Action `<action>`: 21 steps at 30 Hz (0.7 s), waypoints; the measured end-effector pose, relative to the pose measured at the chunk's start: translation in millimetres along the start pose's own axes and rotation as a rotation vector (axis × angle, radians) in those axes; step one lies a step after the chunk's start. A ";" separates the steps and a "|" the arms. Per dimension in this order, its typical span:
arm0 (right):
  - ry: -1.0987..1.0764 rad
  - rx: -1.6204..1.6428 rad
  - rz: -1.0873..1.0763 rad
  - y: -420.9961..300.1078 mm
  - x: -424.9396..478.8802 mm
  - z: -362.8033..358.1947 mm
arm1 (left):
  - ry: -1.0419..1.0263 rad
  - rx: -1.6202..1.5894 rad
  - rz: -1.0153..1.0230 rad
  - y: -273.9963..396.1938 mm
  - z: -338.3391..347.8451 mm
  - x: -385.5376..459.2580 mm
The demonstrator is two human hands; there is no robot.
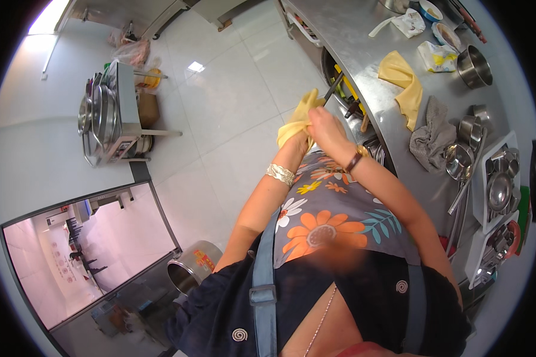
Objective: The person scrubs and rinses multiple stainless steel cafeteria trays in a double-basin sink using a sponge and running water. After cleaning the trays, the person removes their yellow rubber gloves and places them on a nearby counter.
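Observation:
A yellow rubber glove (298,117) covers most of my left hand (304,119), its cuff bunched near the wrist. How the fingers inside are bent cannot be told. My right hand (324,125) pinches the glove's cuff with its fingers closed. Both hands meet in front of the flowered apron (326,223), beside the counter's edge. On the steel counter (362,53) lies another yellow rubber glove (404,87), limp and folded over, with a crumpled grey cloth (433,134) near it.
Steel pots (474,67), ladles (459,161) and white trays of metalware (500,192) stand along the counter's right. Under its edge sits a dark pan (328,67) with long-handled tools. At left are a rack of steel pans (102,116) and a large steel pot (196,263) on the tiled floor.

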State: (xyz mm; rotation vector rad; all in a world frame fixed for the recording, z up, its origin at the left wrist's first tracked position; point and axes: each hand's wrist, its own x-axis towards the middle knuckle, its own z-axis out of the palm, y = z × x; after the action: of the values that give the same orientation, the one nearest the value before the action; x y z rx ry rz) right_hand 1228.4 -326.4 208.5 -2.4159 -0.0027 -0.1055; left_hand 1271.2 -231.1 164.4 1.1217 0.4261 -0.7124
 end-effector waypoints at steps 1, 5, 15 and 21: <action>0.036 -0.062 0.082 16.9 8.4 7.2 | -0.016 -0.011 0.046 -15.9 -4.6 -1.2; 0.084 -0.014 0.124 26.6 0.5 13.9 | -0.127 0.649 0.280 -7.5 -1.3 -24.9; -0.168 0.539 0.226 -20.4 18.8 27.4 | -0.006 0.161 0.419 43.3 -22.0 7.5; -0.091 0.342 0.302 -32.6 48.3 66.1 | 0.038 0.380 0.131 59.6 -56.9 -11.1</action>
State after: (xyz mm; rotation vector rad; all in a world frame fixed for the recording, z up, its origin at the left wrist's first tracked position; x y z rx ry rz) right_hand 1280.5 -259.5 184.5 -2.0511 0.2796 0.1334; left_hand 1307.5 -160.4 188.9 1.5088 0.2505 -0.6728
